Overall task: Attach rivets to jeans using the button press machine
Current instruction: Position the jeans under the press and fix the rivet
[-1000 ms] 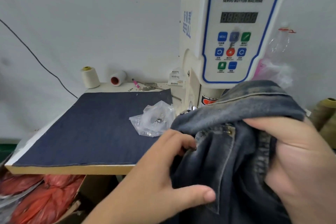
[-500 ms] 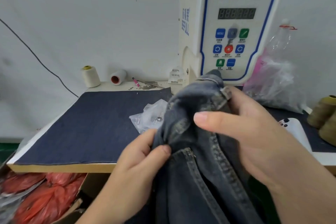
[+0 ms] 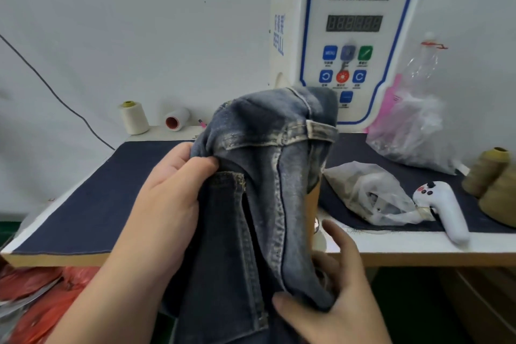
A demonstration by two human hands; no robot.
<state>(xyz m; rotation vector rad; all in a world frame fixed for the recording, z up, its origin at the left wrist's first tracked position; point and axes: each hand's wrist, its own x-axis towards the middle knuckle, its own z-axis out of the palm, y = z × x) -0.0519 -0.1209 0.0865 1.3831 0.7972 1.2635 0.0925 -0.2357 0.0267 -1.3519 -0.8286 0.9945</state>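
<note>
The jeans (image 3: 259,193) hang bunched at frame centre, in front of the button press machine (image 3: 346,36). Risk: folded layers may enter the press together, misplacing a rivet. The left hand (image 3: 164,204) fingers pinch the upper fold; the right hand (image 3: 332,296) fingers clasp the lower edge.

Even, bright light; soft focus, perhaps motion blur; edges bowed.
</note>
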